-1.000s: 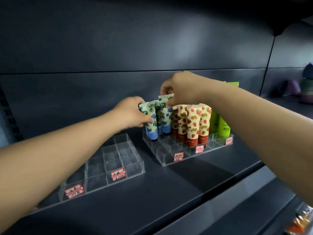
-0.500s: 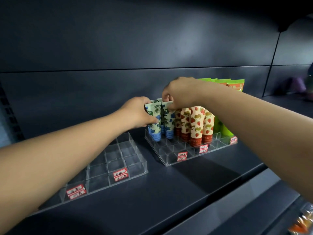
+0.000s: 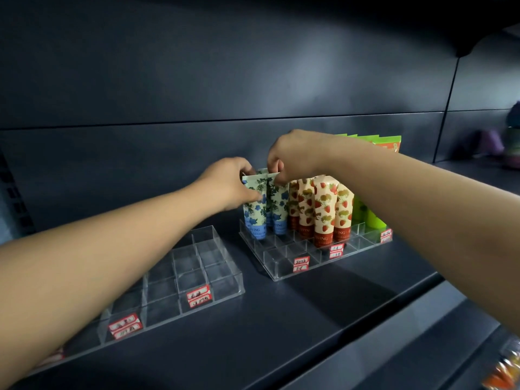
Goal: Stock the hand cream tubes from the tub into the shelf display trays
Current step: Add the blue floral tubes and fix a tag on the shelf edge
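A clear compartment tray on the dark shelf holds upright hand cream tubes. Blue-flower tubes stand at its left, strawberry tubes in the middle, green tubes at the right. My left hand grips the leftmost blue-flower tube by its side and top. My right hand pinches the crimped top of the blue-flower tube beside it. Both tubes stand cap-down in the tray's back-left compartments. The tub is out of view.
A second clear tray with red price labels and no tubes lies at the left under my left forearm. The shelf's front edge runs diagonally below. Purple and green items sit far right. Colourful packets show at the bottom right corner.
Both tubes have settled lower and straighter into the tray. My right hand came down and left onto the second tube's top; my left hand stayed on the leftmost tube.
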### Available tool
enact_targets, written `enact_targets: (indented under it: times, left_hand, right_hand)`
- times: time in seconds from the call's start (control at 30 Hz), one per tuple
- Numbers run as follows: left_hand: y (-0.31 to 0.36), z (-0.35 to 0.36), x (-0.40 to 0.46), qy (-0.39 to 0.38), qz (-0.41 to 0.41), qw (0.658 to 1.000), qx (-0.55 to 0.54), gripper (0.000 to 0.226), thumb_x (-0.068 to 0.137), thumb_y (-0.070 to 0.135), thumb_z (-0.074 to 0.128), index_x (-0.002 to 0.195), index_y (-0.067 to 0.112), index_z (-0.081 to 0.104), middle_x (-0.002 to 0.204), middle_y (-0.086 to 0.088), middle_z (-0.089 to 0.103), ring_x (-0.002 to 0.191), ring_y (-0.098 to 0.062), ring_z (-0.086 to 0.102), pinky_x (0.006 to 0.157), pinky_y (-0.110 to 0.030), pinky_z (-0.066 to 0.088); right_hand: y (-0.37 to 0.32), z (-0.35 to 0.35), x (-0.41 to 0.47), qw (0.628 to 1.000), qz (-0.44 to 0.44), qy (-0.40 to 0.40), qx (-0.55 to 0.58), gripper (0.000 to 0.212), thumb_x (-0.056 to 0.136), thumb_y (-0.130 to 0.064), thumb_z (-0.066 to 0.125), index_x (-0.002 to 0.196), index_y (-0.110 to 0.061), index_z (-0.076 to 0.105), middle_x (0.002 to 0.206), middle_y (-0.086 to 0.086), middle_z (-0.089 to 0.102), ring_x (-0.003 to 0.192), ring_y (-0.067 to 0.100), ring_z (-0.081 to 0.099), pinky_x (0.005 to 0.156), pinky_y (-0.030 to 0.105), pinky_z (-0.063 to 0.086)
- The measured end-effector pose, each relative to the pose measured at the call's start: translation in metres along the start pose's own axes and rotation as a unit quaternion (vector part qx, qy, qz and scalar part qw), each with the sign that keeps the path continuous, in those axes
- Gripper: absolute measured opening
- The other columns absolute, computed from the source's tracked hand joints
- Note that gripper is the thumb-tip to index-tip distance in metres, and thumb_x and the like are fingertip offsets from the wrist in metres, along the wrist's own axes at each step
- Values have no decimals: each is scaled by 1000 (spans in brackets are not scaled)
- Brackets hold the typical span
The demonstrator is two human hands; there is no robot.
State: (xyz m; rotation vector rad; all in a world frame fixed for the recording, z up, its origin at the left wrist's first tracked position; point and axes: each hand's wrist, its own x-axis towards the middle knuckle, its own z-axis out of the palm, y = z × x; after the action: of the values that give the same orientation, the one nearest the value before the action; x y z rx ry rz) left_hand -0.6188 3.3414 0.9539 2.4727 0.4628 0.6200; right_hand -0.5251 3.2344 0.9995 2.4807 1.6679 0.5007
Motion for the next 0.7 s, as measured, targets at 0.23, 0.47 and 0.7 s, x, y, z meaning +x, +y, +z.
enact_targets:
  times: [0.23, 0.47, 0.7]
  left_hand:
    - [3, -6, 3, 39, 46, 997, 56, 25, 72, 22, 76, 85, 23, 55, 85, 6, 54, 83, -14, 52, 72, -24, 41]
    - [8, -19, -3, 71, 79, 990, 94, 21, 78, 23, 71, 89, 24, 53, 89, 7, 56, 87, -11, 52, 74, -21, 36]
    - [30, -38, -26, 137, 166, 960, 179, 20, 84, 31, 60, 102, 22, 57, 94, 6, 57, 96, -18, 54, 83, -34, 46]
  right_hand:
    - [2, -1, -1, 1000, 1, 4, -6, 27, 86, -29, 60, 110, -17, 64, 112, -2, 63, 96, 15, 51, 82, 26, 38]
    - [4, -9, -12, 999, 7, 33, 2, 24, 88, -25, 56, 108, -17, 66, 113, -1, 64, 97, 16, 55, 84, 25, 40]
    - [-2, -22, -53, 989, 52, 138, 5, 29, 89, -29, 51, 114, -18, 62, 114, 3, 64, 104, 24, 56, 88, 33, 46]
